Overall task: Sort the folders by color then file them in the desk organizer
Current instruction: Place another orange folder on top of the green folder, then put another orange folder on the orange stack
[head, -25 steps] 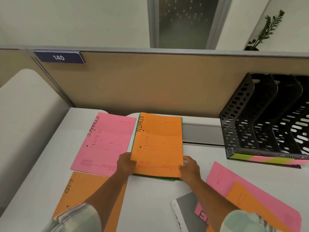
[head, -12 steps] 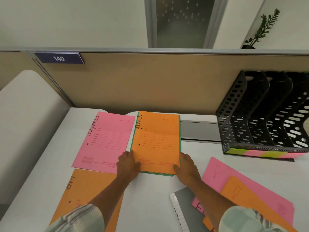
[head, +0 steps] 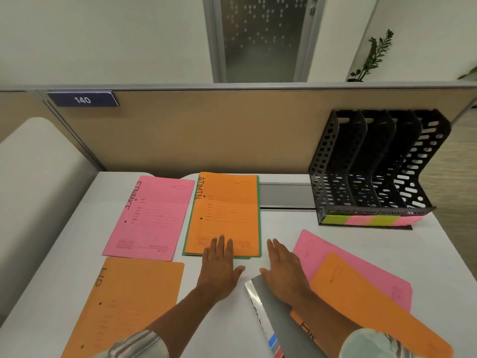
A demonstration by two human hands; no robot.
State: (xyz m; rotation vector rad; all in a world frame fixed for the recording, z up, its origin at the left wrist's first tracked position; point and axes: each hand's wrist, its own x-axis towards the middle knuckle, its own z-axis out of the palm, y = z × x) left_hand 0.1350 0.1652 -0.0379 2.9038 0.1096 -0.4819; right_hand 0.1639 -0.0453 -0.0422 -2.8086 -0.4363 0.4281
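I see the white surface [head: 296, 228] spread under both my hands, with a tan partition wall [head: 206, 135] rising beyond the fingertips. Past my right hand [head: 285, 273], up against that wall, stands the black desk organizer [head: 371, 174], its slots dark and its front lip striped with green and pink sticky notes [head: 371, 220].

Below and outside my left hand [head: 220, 267] lies an orange folder marked HR [head: 126, 306]. Beyond it, off to the outer side of my left fingertips, a pink folder marked FINANCE [head: 152, 218] rests flat. Straight ahead of my left hand sits the orange ADMIN folder [head: 224, 215], stacked on a green folder [head: 259, 228] whose edge peeks out around it. To the outside of my right hand another pink folder [head: 309, 246] lies slanted, with a second orange folder [head: 361, 306] on top of it. Under my right wrist is a grey booklet [head: 273, 311] with a glossy edge.

My left hand is flat and released, fingers extended, the tips resting on the near edge of the ADMIN folder. My right hand is also spread and released, palm down, its heel over the grey booklet, gripping nothing; its fingertips sit just beside the green folder's near corner.
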